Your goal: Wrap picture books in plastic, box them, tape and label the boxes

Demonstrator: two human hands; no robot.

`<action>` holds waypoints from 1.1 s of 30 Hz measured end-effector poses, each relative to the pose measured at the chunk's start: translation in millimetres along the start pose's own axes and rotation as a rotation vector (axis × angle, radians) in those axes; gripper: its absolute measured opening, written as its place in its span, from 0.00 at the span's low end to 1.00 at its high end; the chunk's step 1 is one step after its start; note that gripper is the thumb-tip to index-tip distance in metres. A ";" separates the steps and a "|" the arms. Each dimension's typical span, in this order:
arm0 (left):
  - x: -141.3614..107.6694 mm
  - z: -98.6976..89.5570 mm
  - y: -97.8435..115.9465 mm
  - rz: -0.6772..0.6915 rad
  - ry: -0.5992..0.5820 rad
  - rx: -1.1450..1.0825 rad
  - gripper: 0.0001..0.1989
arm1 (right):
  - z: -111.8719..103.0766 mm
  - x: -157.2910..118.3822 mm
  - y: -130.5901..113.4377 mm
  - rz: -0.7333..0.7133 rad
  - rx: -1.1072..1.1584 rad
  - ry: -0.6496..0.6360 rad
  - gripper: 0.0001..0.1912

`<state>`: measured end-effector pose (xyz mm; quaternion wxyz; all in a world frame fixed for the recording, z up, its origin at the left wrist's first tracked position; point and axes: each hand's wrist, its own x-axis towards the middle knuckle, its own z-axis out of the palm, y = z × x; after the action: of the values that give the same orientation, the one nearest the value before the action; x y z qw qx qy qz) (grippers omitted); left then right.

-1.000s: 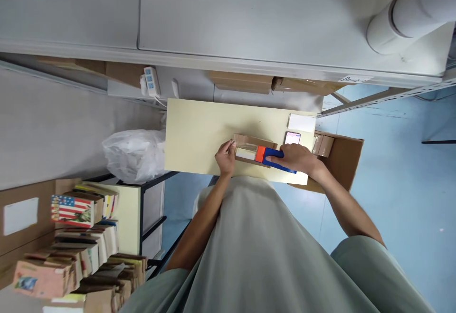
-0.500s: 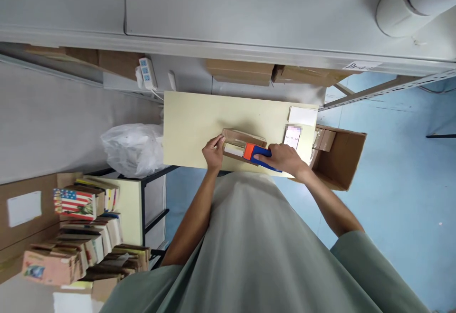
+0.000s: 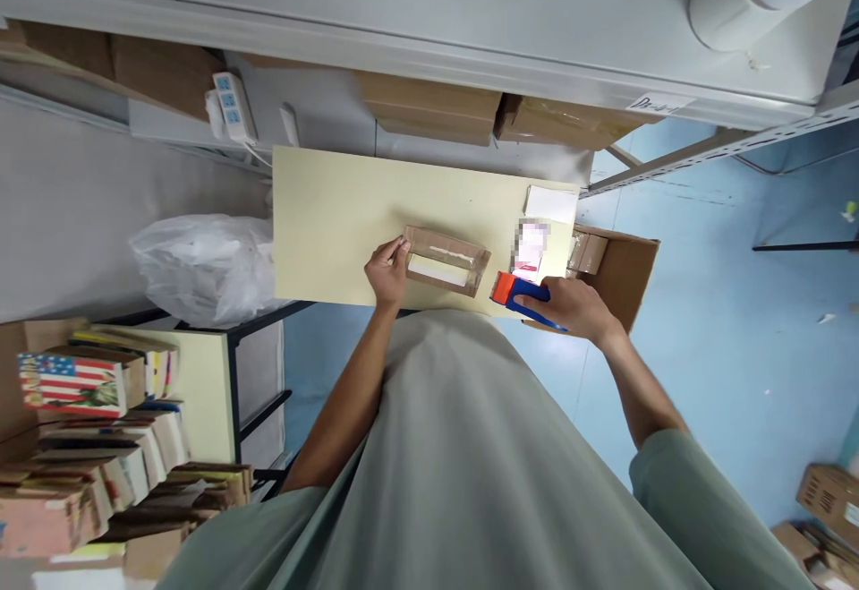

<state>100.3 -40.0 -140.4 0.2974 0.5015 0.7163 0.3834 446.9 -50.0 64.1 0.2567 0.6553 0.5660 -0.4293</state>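
A small brown cardboard package (image 3: pixel 478 260) with a white label lies on the pale yellow table (image 3: pixel 322 205), clear tape along its top. My left hand (image 3: pixel 387 272) pinches the package's left end between thumb and fingers. To the right of the package, my right hand (image 3: pixel 570 305) is wrapped round a blue and orange tape dispenser (image 3: pixel 530 296), held apart from the package over the table's front edge. Behind the dispenser lie a phone (image 3: pixel 531 248) and a white paper stack (image 3: pixel 551 203).
An open cardboard box (image 3: pixel 627 281) stands beside the table's right end. White plastic bags (image 3: pixel 201 268) are at the left, above shelves of books (image 3: pixel 73 384). A power strip (image 3: pixel 233 106) and cartons (image 3: pixel 429 108) sit behind the table under a grey shelf.
My right hand has moved right with the tape dispenser, off the package, whose right end now shows. My left hand stays at the left end. The whole view has shifted.
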 end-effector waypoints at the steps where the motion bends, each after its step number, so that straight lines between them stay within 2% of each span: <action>1: 0.2 0.1 -0.7 0.008 0.004 -0.003 0.15 | 0.9 1.5 1.1 0.005 0.008 0.009 0.29; 3: 0.9 0.2 -2.0 0.015 0.007 0.001 0.15 | 0.4 2.3 4.2 -0.012 0.078 -0.003 0.31; 8: 2.4 0.2 -2.5 0.010 -0.016 0.006 0.16 | -7.4 -5.9 16.7 -0.161 0.381 -0.115 0.36; 13: 1.2 2.2 -2.1 0.013 -0.018 -0.005 0.15 | -7.2 -7.6 20.9 -0.167 0.443 -0.167 0.37; 16: 0.3 3.1 -1.2 0.020 -0.028 -0.001 0.15 | -2.4 -5.1 19.7 -0.153 0.406 -0.161 0.36; 24: 0.0 2.5 1.5 -0.003 -0.045 0.023 0.14 | 23.8 19.1 12.7 0.021 0.023 0.028 0.31; 33: 0.7 0.9 3.5 -0.011 -0.045 0.037 0.16 | 47.0 45.9 -6.6 0.082 -0.054 0.052 0.30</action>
<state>102.5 -38.4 -137.9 0.3061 0.5112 0.7192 0.3573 427.4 -63.3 2.4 0.2770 0.6816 0.5567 -0.3857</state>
